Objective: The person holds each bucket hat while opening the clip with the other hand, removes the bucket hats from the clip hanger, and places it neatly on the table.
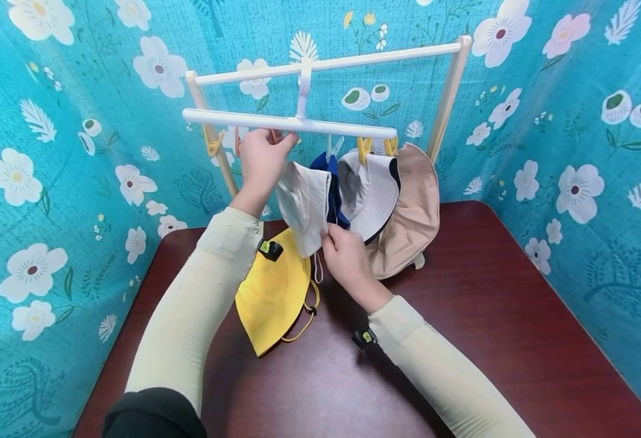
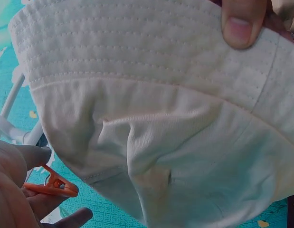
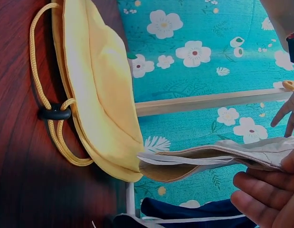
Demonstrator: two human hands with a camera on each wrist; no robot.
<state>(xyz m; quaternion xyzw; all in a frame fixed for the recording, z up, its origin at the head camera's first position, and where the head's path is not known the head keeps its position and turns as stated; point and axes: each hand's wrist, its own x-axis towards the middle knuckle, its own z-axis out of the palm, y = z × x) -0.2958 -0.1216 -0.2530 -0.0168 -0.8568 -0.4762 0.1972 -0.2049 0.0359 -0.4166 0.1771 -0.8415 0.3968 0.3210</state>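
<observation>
Off-white bucket hat [image 1: 301, 204]: soft creased crown, stitched rows ringing the brim; it is below the white hanger [image 1: 238, 118], between my hands.
My right hand [image 1: 347, 258]: thumb and fingers pinch the brim.
My left hand [image 1: 265, 159]: thumb and finger squeeze an orange clip [image 2: 56, 185] near the hanger bar.
Hat edges: a navy hat [image 1: 335, 205] is just beside the brim, a yellow hat [image 1: 276, 286] just below.
Open room: dark red tabletop [image 1: 473, 322] spreads in front and rightward.
Pointing: crown left, brim right in the head view; the long axis slants down, slightly rightward.
</observation>
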